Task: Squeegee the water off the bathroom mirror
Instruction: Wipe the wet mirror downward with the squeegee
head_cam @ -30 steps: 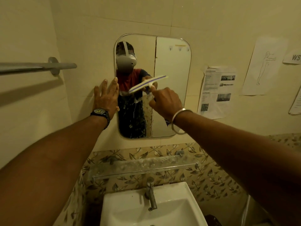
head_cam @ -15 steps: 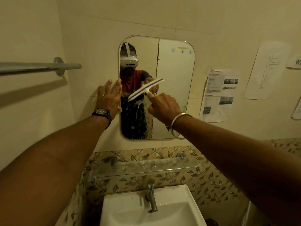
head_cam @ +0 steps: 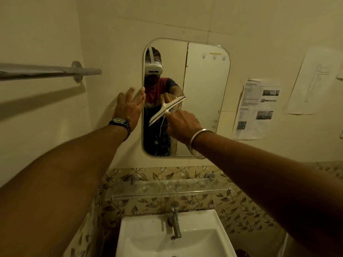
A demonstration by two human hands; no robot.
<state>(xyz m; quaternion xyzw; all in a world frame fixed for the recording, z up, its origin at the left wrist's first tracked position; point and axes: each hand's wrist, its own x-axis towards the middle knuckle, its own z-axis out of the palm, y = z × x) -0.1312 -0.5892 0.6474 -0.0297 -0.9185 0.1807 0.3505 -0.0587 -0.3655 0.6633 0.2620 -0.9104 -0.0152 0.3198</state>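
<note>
Mirror (head_cam: 206, 93): on the wall above the sink (head_cam: 148, 236) — wet streaks low on its left side.
Squeegee (head_cam: 167, 110): tilted across the glass, left of centre.
Right hand (head_cam: 182, 125): closed round the squeegee's handle.
Left hand (head_cam: 130, 106): flat, fingers spread — on the wall at the mirror's left edge.

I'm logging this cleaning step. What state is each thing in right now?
mirror: mounted on the wall, water streaks on its lower left part.
squeegee: tilted, blade against the mirror, held by its handle.
right hand: closed on the squeegee.
left hand: open, flat on the wall at the mirror's left edge.
tap: no water running.
sink: basin looks empty.
towel bar: bare.
</note>
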